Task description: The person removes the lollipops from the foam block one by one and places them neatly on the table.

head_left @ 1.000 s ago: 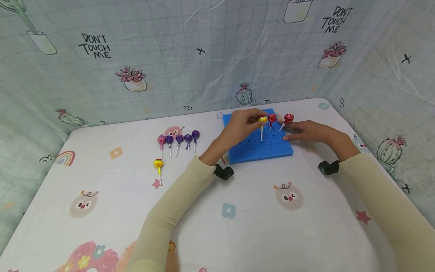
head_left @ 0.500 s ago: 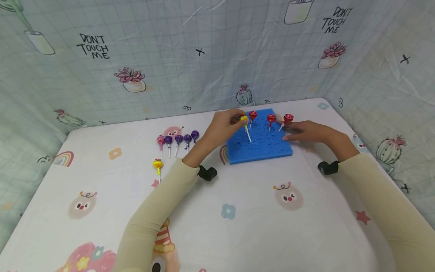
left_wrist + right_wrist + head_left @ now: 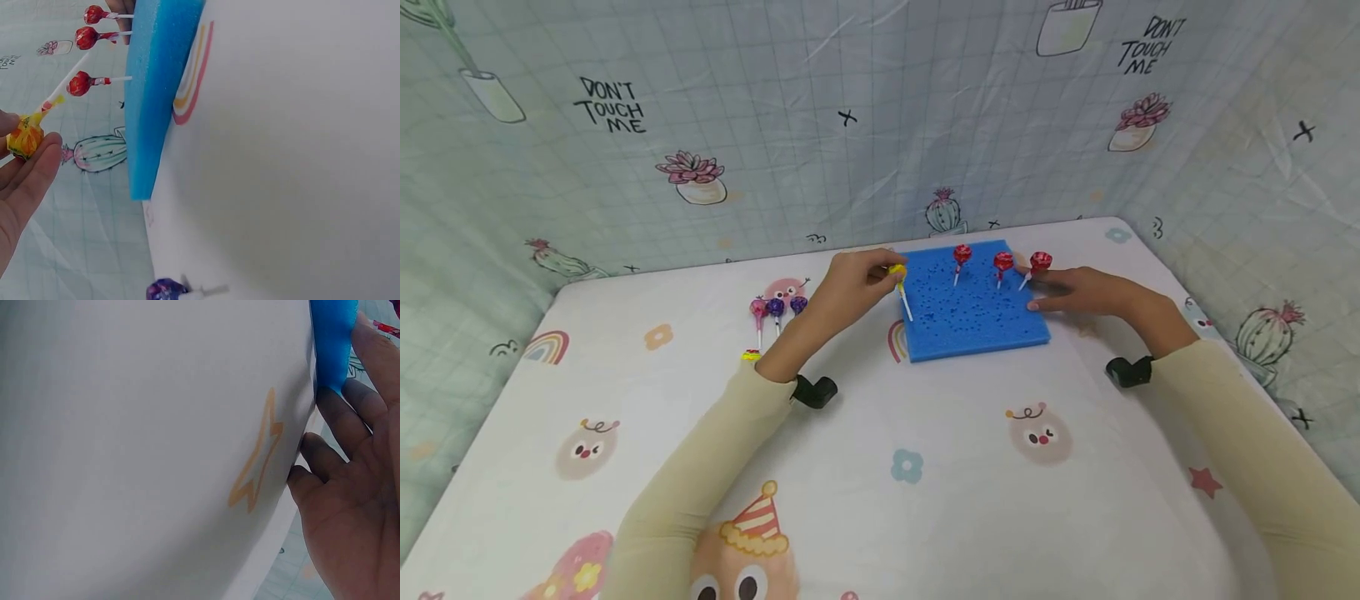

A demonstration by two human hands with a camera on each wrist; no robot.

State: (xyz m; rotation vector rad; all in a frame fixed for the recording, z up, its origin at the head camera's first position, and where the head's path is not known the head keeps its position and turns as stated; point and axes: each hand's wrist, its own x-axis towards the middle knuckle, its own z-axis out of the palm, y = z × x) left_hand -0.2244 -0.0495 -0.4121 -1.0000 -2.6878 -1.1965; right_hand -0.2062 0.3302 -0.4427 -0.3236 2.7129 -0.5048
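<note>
Left hand pinching a yellow lollipop; right hand touching the foam block.
I am holding the yellow lollipop (image 3: 26, 136) by its head in my left hand (image 3: 848, 287), fingers closing on it, its stick pointing down and staying clear of the blue foam block (image 3: 977, 325) at the table's (image 3: 970, 533) far right. My right hand (image 3: 1086, 296) is resting, fingers loosely extended, against the block's right edge. Three red lollipops (image 3: 962, 253) are standing in the block. Farther left, a pink lollipop (image 3: 758, 308) and purple lollipops (image 3: 776, 307) are lying in a row.
</note>
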